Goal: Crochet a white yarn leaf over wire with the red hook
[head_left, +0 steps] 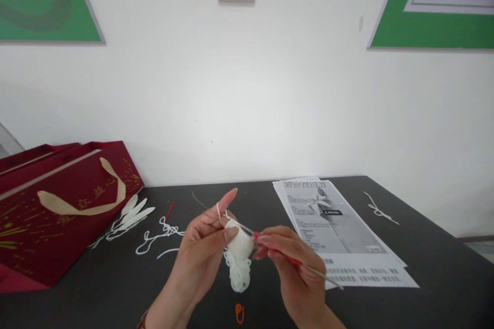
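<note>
My left hand (203, 249) pinches a small white crocheted piece (240, 244) between thumb and fingers, with white yarn looped over the raised index finger. A bundle of loose white yarn (239, 272) hangs below the piece. My right hand (295, 275) grips a crochet hook (293, 259) with a red handle; its metal tip points left into the crocheted piece. Both hands hover just above the dark table (424, 267).
A printed instruction sheet (339, 231) lies to the right. A dark red gift bag (57, 205) lies at the left, with white crocheted petals (133, 213) and loose white yarn (160, 234) beside it. An orange stitch marker (240, 313) lies near the front edge. A white yarn scrap (380, 211) lies far right.
</note>
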`<state>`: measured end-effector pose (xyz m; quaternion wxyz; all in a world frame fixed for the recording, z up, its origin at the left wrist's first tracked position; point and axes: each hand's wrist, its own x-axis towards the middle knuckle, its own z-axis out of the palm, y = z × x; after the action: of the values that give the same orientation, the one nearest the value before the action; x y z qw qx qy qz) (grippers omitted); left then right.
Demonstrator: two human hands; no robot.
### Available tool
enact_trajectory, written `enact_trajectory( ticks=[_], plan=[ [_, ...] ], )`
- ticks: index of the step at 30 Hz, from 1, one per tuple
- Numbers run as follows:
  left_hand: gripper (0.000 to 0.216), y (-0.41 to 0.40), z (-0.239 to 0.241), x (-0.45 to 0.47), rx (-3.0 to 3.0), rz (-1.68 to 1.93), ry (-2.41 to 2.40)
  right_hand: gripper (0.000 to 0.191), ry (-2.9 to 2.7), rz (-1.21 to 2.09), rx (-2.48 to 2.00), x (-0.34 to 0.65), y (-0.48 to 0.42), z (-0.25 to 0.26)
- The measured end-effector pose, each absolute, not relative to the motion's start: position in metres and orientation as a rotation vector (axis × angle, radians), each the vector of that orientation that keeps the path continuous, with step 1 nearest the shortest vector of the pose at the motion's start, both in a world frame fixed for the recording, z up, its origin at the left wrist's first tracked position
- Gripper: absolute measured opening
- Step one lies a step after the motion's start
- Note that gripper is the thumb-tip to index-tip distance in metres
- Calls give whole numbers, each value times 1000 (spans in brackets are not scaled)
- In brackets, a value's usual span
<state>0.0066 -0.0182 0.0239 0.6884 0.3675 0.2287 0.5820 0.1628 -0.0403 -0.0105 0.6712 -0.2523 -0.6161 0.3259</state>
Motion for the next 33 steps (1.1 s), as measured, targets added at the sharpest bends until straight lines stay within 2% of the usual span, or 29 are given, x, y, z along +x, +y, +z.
enact_trajectory(
  ticks=[4, 10, 33],
  plan=[
    [53, -17, 25, 0, 848, 1241, 502, 20, -1212, 927, -517, 161, -37, -12],
    [55, -17, 26, -2, 805, 1216, 470, 13, -1103, 996, -492, 162, -38, -9],
    [57, -15, 19, -16, 730, 919, 340, 13, -1464, 961, -500, 193, -40, 12]
  ],
)
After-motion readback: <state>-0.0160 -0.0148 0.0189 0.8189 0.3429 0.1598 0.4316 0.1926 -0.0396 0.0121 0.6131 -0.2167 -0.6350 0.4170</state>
